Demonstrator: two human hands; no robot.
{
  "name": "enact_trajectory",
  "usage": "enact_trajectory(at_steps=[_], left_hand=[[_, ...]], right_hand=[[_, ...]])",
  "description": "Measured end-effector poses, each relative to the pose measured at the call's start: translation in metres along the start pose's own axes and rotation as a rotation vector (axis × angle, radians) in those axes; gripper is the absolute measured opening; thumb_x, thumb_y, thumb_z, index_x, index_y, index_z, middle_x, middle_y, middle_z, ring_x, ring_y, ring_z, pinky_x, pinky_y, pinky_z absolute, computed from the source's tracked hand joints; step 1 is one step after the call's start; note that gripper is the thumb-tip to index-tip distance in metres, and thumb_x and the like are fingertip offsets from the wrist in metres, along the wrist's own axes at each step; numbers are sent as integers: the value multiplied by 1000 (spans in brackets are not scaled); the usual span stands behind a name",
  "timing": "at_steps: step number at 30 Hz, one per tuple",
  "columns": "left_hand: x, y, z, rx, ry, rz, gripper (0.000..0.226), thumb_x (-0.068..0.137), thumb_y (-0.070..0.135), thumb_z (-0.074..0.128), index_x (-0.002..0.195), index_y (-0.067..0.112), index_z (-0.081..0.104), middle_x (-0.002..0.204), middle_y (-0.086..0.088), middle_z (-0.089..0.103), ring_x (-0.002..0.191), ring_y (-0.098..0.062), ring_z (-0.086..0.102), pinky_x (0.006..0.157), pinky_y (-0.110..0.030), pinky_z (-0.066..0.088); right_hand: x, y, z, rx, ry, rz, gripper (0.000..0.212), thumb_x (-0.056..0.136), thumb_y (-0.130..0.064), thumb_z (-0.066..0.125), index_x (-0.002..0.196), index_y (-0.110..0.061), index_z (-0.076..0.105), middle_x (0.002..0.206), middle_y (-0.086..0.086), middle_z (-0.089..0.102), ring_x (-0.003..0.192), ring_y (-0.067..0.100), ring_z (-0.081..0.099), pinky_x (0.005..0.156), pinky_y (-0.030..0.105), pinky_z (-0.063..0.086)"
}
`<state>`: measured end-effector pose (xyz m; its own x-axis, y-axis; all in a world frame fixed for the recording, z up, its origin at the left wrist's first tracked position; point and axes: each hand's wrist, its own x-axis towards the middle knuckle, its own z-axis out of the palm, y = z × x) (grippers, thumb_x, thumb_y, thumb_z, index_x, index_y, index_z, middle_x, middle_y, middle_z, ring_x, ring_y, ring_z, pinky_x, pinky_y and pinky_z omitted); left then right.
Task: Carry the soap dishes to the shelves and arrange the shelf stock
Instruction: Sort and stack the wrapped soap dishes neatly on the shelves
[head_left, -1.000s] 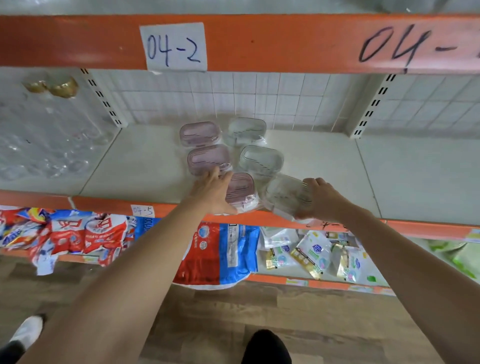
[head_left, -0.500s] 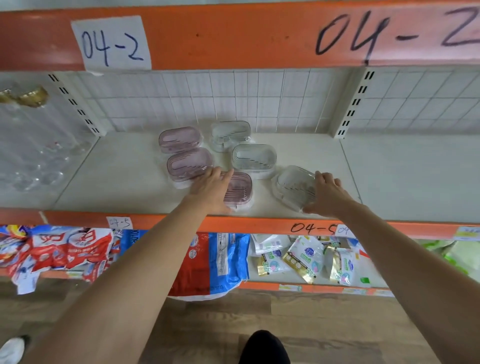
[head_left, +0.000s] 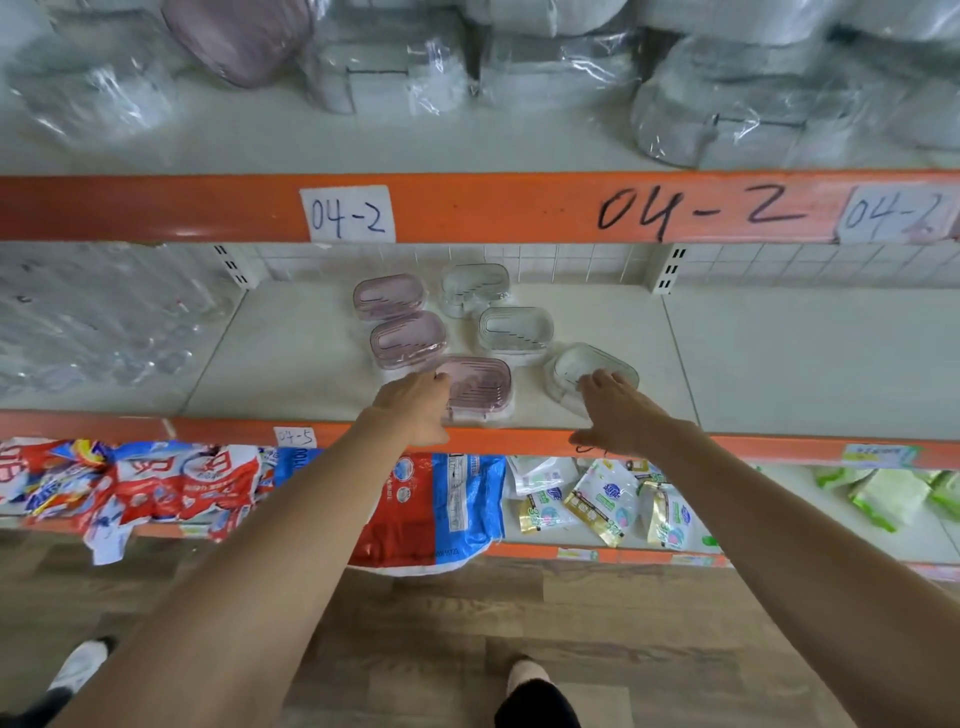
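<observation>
Though wrapped, six soap dishes (head_left: 480, 387) shelved.

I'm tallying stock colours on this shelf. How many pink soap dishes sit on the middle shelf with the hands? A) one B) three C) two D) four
B: three wrapped pink plastic soap dishes form the left column, back, middle and front, beside three clear whitish ones.

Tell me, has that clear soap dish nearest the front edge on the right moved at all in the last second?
Yes. The clear soap dish slid back from the orange shelf edge it overhung, now lying fully on the shelf.
</observation>
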<state>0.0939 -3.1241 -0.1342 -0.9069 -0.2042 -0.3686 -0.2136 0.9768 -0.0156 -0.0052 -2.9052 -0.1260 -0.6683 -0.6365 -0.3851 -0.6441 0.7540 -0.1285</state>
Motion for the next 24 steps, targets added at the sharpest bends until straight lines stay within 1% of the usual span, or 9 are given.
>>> enact_trajectory(at_steps=[2, 3, 5, 7, 9, 12, 14, 20, 24], left_hand=[[-19, -2, -9, -7, -11, 7, 61, 81, 24, 71, 134, 6, 45, 137, -8, 47, 104, -23, 59, 78, -33, 52], [-30, -4, -14, -10, -14, 12, 56, 82, 24, 70, 130, 5, 49, 136, -8, 48, 101, -23, 60, 75, -31, 51], [-52, -9, -26, -15, -26, 8, 46, 83, 25, 69, 121, 5, 53, 123, -7, 53, 99, -23, 59, 73, -31, 48], [-75, -14, -40, -31, -37, 6, 44, 84, 27, 68, 118, 5, 52, 113, -8, 55, 100, -24, 57, 75, -32, 46], [-98, -21, -52, -70, -50, 24, 49, 83, 31, 70, 119, 5, 51, 116, -10, 53, 104, -25, 56, 79, -33, 46], [-134, -34, -70, -107, -63, 39, 60, 81, 37, 72, 128, 7, 48, 127, -10, 49, 115, -26, 52, 96, -38, 45], [-157, -40, -86, -102, -53, 37, 63, 82, 39, 70, 130, 7, 47, 129, -9, 48, 118, -26, 50, 99, -40, 43], [-216, -54, -149, -152, 103, 19, 42, 87, 30, 62, 121, 5, 55, 124, -11, 55, 112, -27, 54, 96, -39, 46], [-244, -65, -188, -153, 243, -9, 45, 89, 35, 62, 118, 1, 57, 123, -14, 58, 111, -29, 55, 93, -39, 46]], right_hand=[[-15, -13, -8, -18, -21, -30, 69, 88, -42, 62, 136, -1, 34, 137, 15, 39, 129, 29, 36, 105, 36, 32], [-24, -21, -14, -27, -28, -41, 68, 88, -43, 61, 136, -2, 34, 137, 14, 40, 129, 29, 36, 104, 35, 33], [-41, -35, -24, -38, -32, -59, 68, 87, -44, 62, 136, -3, 36, 137, 13, 41, 130, 28, 36, 105, 35, 33], [-59, -49, -36, -47, -24, -77, 69, 86, -45, 63, 136, -5, 38, 136, 12, 43, 129, 27, 38, 105, 35, 33], [-79, -64, -49, -45, -7, -99, 67, 86, -45, 63, 135, -6, 39, 134, 10, 45, 126, 26, 40, 104, 34, 35], [-108, -85, -68, -10, 13, -119, 64, 88, -42, 63, 136, -7, 38, 131, 9, 45, 121, 23, 42, 98, 31, 37], [-126, -99, -83, -20, 37, -134, 64, 88, -43, 62, 135, -8, 39, 130, 7, 46, 120, 22, 42, 97, 31, 37], [-170, -129, -133, 26, 135, -158, 60, 87, -40, 65, 133, -8, 43, 130, 8, 49, 118, 23, 48, 96, 31, 38], [-191, -142, -165, 74, 218, -171, 59, 86, -36, 66, 132, -6, 45, 128, 10, 52, 114, 24, 52, 97, 32, 42]])
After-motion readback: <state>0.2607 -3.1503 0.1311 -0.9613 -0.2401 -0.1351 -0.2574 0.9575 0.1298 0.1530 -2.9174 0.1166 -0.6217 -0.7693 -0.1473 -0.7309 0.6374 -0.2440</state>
